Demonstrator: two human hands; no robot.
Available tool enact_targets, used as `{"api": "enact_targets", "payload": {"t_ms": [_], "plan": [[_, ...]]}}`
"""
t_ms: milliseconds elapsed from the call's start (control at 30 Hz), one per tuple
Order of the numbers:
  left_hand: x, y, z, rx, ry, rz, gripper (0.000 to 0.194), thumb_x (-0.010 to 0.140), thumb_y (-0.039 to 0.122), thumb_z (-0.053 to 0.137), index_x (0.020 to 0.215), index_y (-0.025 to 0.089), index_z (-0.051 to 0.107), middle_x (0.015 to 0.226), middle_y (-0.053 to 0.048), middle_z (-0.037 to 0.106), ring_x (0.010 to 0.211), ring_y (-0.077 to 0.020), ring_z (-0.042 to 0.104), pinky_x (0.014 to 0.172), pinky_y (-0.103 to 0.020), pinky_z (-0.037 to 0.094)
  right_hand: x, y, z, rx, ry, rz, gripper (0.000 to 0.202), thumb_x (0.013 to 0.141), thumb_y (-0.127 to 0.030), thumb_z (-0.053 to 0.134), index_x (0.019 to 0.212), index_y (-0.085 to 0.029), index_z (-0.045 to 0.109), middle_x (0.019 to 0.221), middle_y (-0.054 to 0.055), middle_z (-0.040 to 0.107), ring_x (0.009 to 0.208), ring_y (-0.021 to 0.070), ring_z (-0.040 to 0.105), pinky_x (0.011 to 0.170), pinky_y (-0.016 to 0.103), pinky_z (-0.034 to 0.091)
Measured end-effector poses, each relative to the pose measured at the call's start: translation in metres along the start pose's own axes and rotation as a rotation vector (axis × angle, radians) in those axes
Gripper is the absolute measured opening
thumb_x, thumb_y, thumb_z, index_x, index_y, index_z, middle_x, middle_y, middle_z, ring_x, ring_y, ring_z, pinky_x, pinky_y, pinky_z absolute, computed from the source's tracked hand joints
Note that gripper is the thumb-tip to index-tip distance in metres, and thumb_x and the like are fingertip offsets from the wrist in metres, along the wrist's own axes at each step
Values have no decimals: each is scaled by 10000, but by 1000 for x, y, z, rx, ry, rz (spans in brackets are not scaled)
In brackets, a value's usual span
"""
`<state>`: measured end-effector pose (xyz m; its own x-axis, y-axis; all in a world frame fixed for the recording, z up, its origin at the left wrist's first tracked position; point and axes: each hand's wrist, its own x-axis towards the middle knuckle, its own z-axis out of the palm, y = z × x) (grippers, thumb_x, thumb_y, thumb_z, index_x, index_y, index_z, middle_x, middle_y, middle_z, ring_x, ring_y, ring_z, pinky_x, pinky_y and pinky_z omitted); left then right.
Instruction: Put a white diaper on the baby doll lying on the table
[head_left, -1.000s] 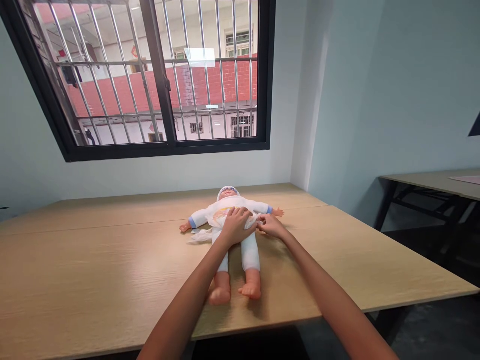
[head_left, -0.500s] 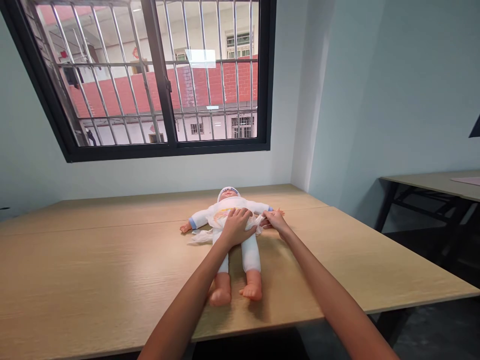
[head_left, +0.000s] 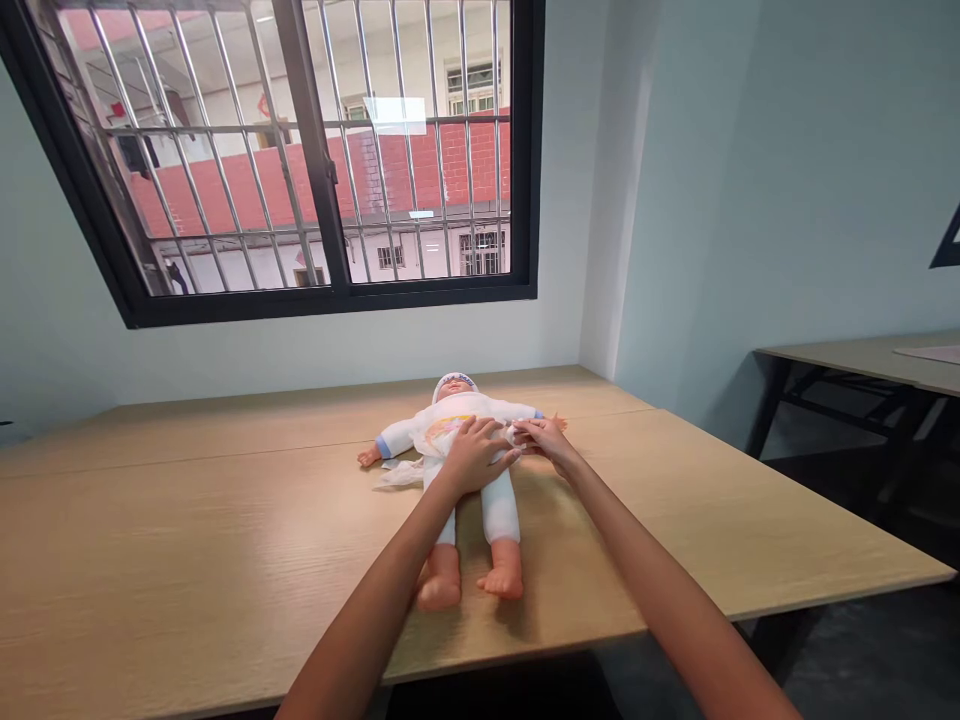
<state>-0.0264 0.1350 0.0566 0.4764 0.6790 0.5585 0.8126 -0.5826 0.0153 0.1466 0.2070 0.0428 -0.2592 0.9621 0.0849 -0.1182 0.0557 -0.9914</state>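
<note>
A baby doll (head_left: 500, 510) in a white suit with blue cuffs and a white cap lies on its back, feet towards me. Around its hips is a white diaper (head_left: 439, 438) with a yellow and pink print, and one loose side wing spreads onto the table at the left. My left hand (head_left: 474, 455) lies across the front of the diaper, fingers stretched out and pressing on it. At the doll's right-hand side in view, my right hand (head_left: 546, 442) pinches the other edge of the diaper between thumb and fingers, close to my left fingertips.
The doll lies on a light wooden table (head_left: 262, 560), whose front edge runs just below its feet. Behind it stand a wall and a barred window (head_left: 337, 295). Another table (head_left: 840, 365) is at the far right.
My right hand has moved slightly left, drawing the diaper edge in towards my left hand. My left hand stays on the diaper's front. The view has shifted slightly.
</note>
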Motion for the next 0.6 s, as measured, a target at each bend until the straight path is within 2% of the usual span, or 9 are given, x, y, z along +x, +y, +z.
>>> {"api": "enact_targets", "payload": {"t_ms": [167, 267, 433, 600], "plan": [[2, 0, 1, 34, -15, -8, 376, 968, 467, 410, 1080, 279, 715, 1199, -66, 624, 1172, -221, 526, 1109, -468, 318, 6, 4, -1, -19, -121, -46, 172, 784, -316, 714, 842, -154, 720, 834, 72, 714, 722, 153, 660, 619, 232, 557], [3, 0, 0, 41, -28, -8, 372, 973, 451, 402, 1087, 269, 706, 1155, -61, 641, 1139, -215, 537, 1096, -456, 326, 8, 6, -2, -43, -149, -81, 218, 745, -359, 725, 819, -154, 712, 845, 65, 709, 755, 159, 655, 653, 243, 542], [4, 0, 1, 50, -40, -35, 367, 973, 429, 407, 1065, 209, 686, 1087, -58, 670, 1093, -210, 554, 1082, -437, 335, 6, 7, -5, -105, -231, -151, 213, 669, -268, 726, 844, -156, 677, 846, 32, 679, 807, 150, 626, 726, 247, 507], [4, -1, 3, 55, -31, -33, 337, 967, 420, 432, 1049, 210, 683, 1098, -57, 676, 1089, -207, 560, 1072, -424, 344, 7, 13, -3, -195, -205, -168, 405, 538, -217, 795, 894, -176, 606, 866, 33, 661, 887, 204, 624, 765, 295, 506]]}}
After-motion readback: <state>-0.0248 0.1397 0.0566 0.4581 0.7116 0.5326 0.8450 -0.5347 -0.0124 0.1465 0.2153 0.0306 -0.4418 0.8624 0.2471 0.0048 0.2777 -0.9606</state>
